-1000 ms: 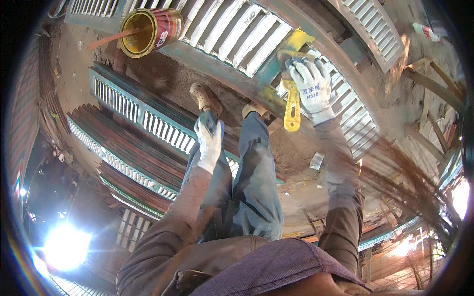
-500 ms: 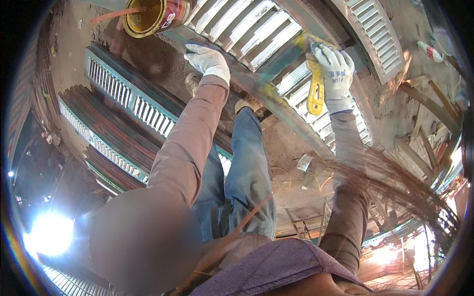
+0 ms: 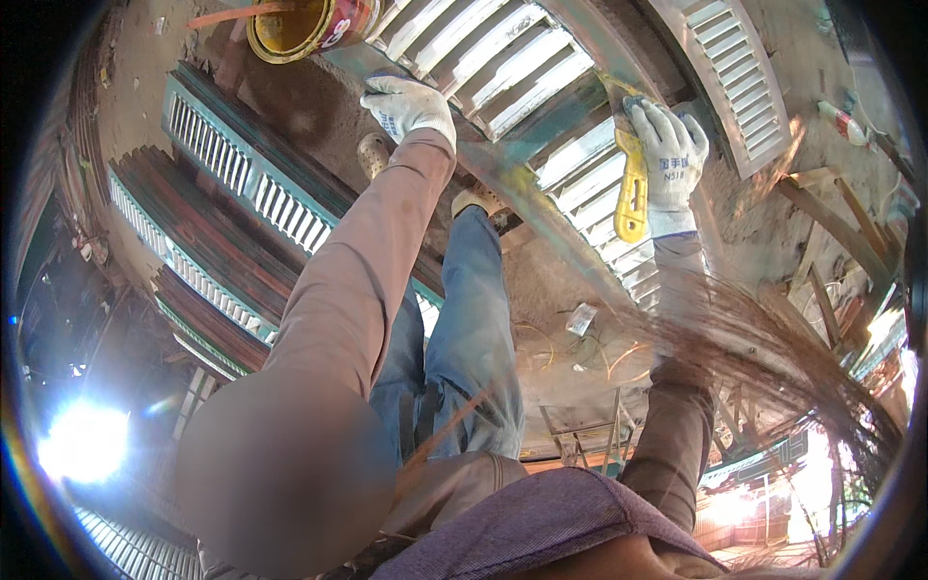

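R hand (image 3: 667,159), in a white glove, holds a yellow tool (image 3: 632,184) up near its top end. The tool's long handle, w/ a slot in it, hangs down next to the palm. The tool is over the slat panel (image 3: 551,121), on the R side; can't tell if its tip touches. The panel has white slats, a blue-green bar across & a yellow smear (image 3: 522,179) on its near edge.

L hand (image 3: 411,108), also gloved, is at the panel's near edge, below the can. Its fingers are bent; can't tell if it grips anything. L arm reaches way up across the L leg.

The can (image 3: 319,24) is red outside & yellow inside, w/ an orange stick (image 3: 227,16) poking out to the L. A 2nd panel (image 3: 735,82) is past the R hand, up top. More slat panels (image 3: 227,159) are stacked on the L. Shoes (image 3: 476,198) are btwn the stack & the slat panel. A v. bright light (image 3: 85,443) shines low L.
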Motion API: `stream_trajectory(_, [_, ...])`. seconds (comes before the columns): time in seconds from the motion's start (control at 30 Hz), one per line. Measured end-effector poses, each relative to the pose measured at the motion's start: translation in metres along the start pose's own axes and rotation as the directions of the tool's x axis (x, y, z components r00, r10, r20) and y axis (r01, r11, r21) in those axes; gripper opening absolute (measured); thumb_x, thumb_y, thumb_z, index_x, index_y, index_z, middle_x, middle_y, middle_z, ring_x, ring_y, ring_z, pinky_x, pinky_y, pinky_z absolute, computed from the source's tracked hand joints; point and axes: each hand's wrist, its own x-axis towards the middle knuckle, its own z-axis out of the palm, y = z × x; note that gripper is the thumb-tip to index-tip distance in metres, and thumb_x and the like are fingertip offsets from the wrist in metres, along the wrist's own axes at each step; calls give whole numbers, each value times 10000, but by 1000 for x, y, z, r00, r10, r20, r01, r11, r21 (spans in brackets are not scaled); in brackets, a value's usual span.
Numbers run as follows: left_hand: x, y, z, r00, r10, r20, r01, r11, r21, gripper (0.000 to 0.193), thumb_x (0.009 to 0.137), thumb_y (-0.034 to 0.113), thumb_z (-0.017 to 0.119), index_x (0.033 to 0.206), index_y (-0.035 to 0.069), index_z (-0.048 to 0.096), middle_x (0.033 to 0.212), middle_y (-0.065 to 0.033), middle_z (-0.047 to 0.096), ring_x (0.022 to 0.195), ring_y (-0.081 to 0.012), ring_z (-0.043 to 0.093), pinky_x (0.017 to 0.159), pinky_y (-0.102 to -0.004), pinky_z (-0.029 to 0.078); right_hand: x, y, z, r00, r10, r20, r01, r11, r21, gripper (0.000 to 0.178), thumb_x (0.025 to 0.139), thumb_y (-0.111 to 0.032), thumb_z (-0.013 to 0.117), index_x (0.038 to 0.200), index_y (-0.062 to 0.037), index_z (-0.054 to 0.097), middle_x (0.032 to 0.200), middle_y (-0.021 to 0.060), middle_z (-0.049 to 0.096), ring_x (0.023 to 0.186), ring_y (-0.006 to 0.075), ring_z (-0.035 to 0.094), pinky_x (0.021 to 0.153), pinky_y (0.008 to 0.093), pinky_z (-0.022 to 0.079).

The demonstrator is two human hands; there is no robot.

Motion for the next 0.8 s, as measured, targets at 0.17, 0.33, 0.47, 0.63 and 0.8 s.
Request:
stream_trajectory(0.17, [2, -3, 7, 985, 64, -157, -58, 997, 45, 478, 1014, 350, 274, 1245, -7, 493, 1215, -235, 586, 1111, -382, 571, 975, -441, 420, 4, -6, 5, 971, -234, -45, 236, 970, 56, 297, 756, -190, 616, 1040, -259, 668, 1131, -97, 631, 1070, 107, 583, 970, 378, 392])
stream_trajectory(0.33, [-5, 2, 0, 990, 71, -120, -73, 997, -9, 528, 1013, 399, 276, 1273, -15, 477, 1237, -245, 571, 1143, -402, 547, 987, -507, 393, 17, 12, 6, 896, -440, -60, 444, 894, 65, 298, 748, -206, 627, 1035, -273, 670, 1124, -85, 622, 1093, 119, 570, 963, 376, 410])
stream_trajectory(0.47, [-8, 6, -5, 993, 79, -89, -81, 996, -19, 535, 1014, 399, 275, 1294, -18, 459, 1249, -248, 562, 1142, -404, 545, 981, -487, 405, 33, 37, 9, 814, -579, -58, 581, 807, 104, 299, 752, -216, 638, 1045, -267, 672, 1140, -70, 620, 1111, 137, 567, 952, 384, 436])
stream_trajectory(0.63, [-4, 1, -2, 995, 72, -65, -74, 997, -25, 520, 1015, 381, 283, 1319, -11, 438, 1248, -248, 559, 1136, -403, 546, 969, -453, 424, 55, 51, 13, 758, -652, -6, 647, 751, 133, 309, 753, -203, 652, 1057, -259, 664, 1177, -44, 619, 1109, 153, 580, 966, 385, 440])
stream_trajectory(0.8, [1, -5, 0, 991, 112, -79, -116, 992, -41, 501, 1014, 356, 293, 1306, -25, 434, 1241, -269, 551, 1131, -404, 550, 950, -451, 439, 74, 59, 31, 700, -711, -61, 712, 689, 136, 336, 757, -190, 646, 1090, -237, 645, 1188, -49, 624, 1113, 153, 579, 982, 381, 434])
